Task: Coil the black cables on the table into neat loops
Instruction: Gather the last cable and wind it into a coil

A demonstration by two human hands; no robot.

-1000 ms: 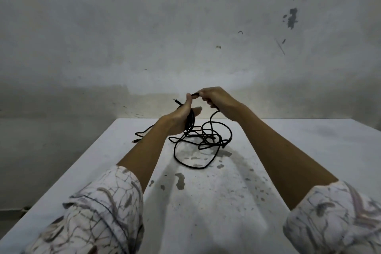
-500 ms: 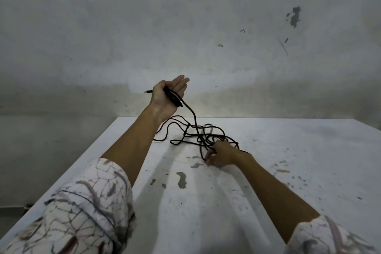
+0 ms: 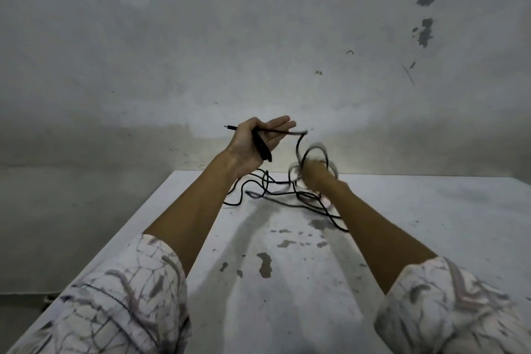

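Note:
A thin black cable (image 3: 275, 197) lies tangled on the far part of the white table (image 3: 301, 290). My left hand (image 3: 255, 144) is raised palm up above the table's far edge. Its thumb pins a few cable turns across the palm while the fingers stay straight, and a plug tip sticks out to the left. My right hand (image 3: 314, 174) is blurred by motion, lifted above the tangle, and grips a length of the same cable that loops up to my left hand.
The table surface shows grey chipped patches (image 3: 264, 264) in the middle. A stained grey wall (image 3: 258, 52) rises right behind the far edge. The floor drops away left of the table.
My right hand has risen from the tangle on the table, carrying a length of cable toward my left hand. My left hand has stayed raised with its turns.

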